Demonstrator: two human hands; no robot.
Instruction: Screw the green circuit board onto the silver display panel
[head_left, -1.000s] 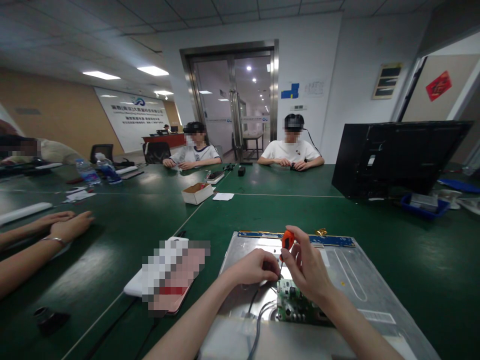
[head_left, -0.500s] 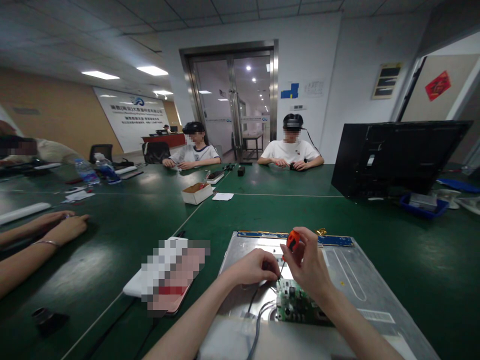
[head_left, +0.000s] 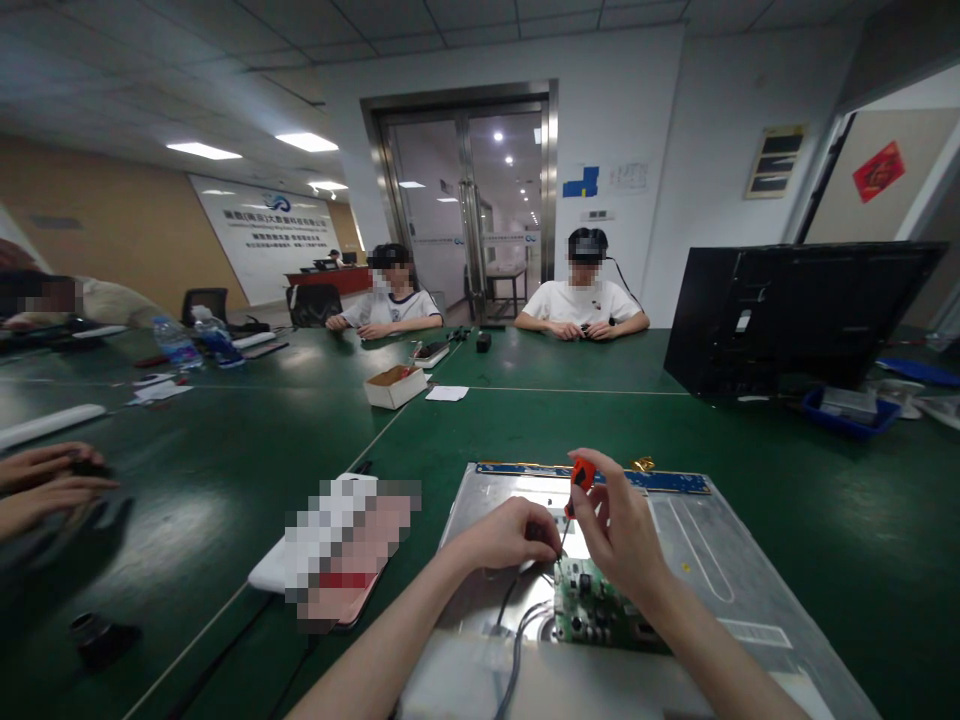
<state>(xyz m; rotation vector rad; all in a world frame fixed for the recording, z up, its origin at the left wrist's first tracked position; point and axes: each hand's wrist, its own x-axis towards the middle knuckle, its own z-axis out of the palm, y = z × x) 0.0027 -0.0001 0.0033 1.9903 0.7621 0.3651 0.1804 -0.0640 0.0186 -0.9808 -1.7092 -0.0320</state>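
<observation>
My right hand (head_left: 619, 525) grips the orange-and-black handle of a screwdriver (head_left: 581, 485). Its thin shaft points down at the upper left corner of a green circuit board (head_left: 589, 600). My left hand (head_left: 521, 530) is closed close to the screwdriver's tip, with the fingers curled together; whatever they pinch is hidden. The board lies on a flat metal panel (head_left: 697, 540), partly covered by my right hand and wrist. Dark cables (head_left: 517, 650) run over the panel beside the board's left edge. A long blue circuit strip (head_left: 675, 482) lines the panel's far edge.
Left of the panel lie a white object (head_left: 274, 568) and a pink one (head_left: 360, 600), both partly blurred out. A black monitor (head_left: 787, 320) stands back right, near a blue tray (head_left: 851, 415). An open box (head_left: 394, 388) sits mid-table. A co-worker's hands (head_left: 52, 485) are at far left.
The screwdriver's handle has turned and shifted slightly left in my right hand, whose fingers have moved. My left hand stays put. The co-worker's hands at far left have drawn further left.
</observation>
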